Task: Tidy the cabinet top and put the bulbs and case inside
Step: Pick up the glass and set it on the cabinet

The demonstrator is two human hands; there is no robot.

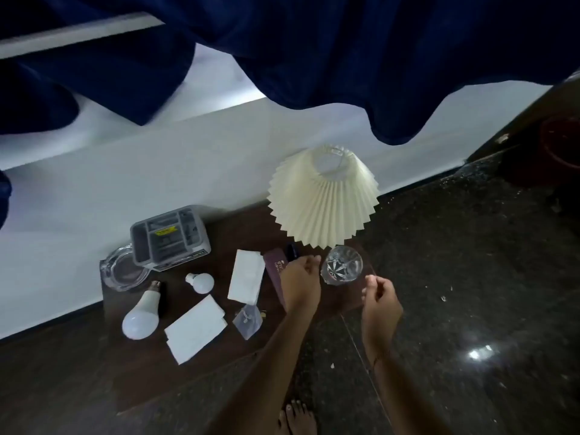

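- both bulbs are lying on their sides at the left end of the cabinet top (147, 372): the big bulb (139, 318) nearest the front edge, the small bulb (202, 282) just behind it and a bit to the right. Neither is touched, so they haven't gone inside yet
- the gray case (171, 238) sits at the far left against the wall. It looks tipped, with one corner over the glass ashtray (124, 273), though I can't say for sure it's resting on it
- the middle is loose clutter: two folded white tissues (246, 279) (196, 328) and a small clear plastic bag (248, 320) near the front. My guess is these get cleared first so the top is easier to work on
- the left hand (299, 285) hovers over a maroon booklet (274, 268) with its fingers bent down toward the cut glass tumbler (342, 265). I can't tell if it's gripping or even touching anything
- the right hand (381, 298) is just near-right of the tumbler, fingers loosely curled, nothing visible in it
- with one hand on each side of the tumbler, it looks like the glass is next to be moved, probably because it's the breakable thing at the right end
- the pleated lamp shade (323, 196) stands behind the tumbler, with a dark blue curtain (314, 58) hanging beyond it
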